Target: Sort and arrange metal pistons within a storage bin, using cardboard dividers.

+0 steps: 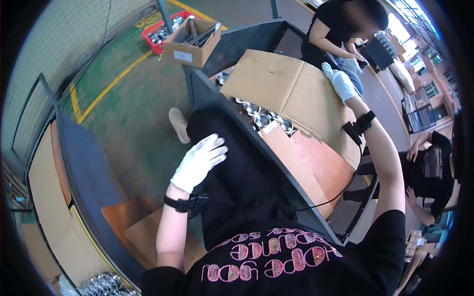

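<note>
My left hand, in a white glove, hangs in front of my dark trousers with its fingers apart and nothing in it. My right hand, gloved as well, reaches to the far right edge of a large creased cardboard sheet. Its visible fingers are stretched out against that edge; the underside of the hand is hidden. The sheet lies over a dark metal bin. Shiny metal parts show beneath its near edge, beside a reddish-brown panel and another cardboard strip.
An open cardboard box with dark tools sits on the bin's corner. Beyond it, a red crate of metal parts stands on the green floor. Another bin is at left. One person stands at the far side, another at right.
</note>
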Demonstrator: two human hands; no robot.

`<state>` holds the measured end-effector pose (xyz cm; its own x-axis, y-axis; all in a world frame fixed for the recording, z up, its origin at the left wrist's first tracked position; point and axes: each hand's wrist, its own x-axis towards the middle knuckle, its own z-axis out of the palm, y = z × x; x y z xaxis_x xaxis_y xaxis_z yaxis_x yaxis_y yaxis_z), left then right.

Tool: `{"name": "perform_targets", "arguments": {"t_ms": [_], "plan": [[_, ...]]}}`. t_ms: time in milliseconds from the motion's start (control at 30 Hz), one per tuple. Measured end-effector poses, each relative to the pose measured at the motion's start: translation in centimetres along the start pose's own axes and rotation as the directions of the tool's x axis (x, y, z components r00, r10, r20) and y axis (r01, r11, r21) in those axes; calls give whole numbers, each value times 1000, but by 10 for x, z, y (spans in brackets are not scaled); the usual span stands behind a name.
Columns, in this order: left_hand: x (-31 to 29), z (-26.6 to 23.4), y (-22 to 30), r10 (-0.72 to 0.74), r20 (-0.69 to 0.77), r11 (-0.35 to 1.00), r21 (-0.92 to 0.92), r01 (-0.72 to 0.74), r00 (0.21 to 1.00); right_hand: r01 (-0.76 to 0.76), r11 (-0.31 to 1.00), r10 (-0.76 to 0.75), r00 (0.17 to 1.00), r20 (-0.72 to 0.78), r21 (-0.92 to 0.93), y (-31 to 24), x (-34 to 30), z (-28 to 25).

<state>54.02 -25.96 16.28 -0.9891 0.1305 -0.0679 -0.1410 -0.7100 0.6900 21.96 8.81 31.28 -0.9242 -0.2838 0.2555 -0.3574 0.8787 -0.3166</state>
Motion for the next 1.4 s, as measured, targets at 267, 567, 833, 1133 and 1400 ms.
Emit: {"name": "perform_targets", "arguments": {"t_ms": [267, 567, 833, 1133, 1400], "plan": [[-49, 22, -8, 162, 0, 855, -499, -141, 987, 395, 917, -366, 887, 283, -52, -162, -44, 100], [-154, -21, 105, 681, -722, 696, 583, -419, 126, 773, 556, -829, 489, 270, 307, -405, -112, 248], [-131, -138, 109, 860, -464, 61, 505, 861, 211, 555, 733, -679, 635, 368, 393, -367, -127, 260], [-137, -160, 80, 673, -723, 536, 622, 571, 156, 428, 726, -678, 573, 460, 538, -273, -109, 212], [-192, 5, 154, 832, -535, 523, 845, 113, 147, -7, 685, -623, 512, 591, 728, -243, -146, 186]]}}
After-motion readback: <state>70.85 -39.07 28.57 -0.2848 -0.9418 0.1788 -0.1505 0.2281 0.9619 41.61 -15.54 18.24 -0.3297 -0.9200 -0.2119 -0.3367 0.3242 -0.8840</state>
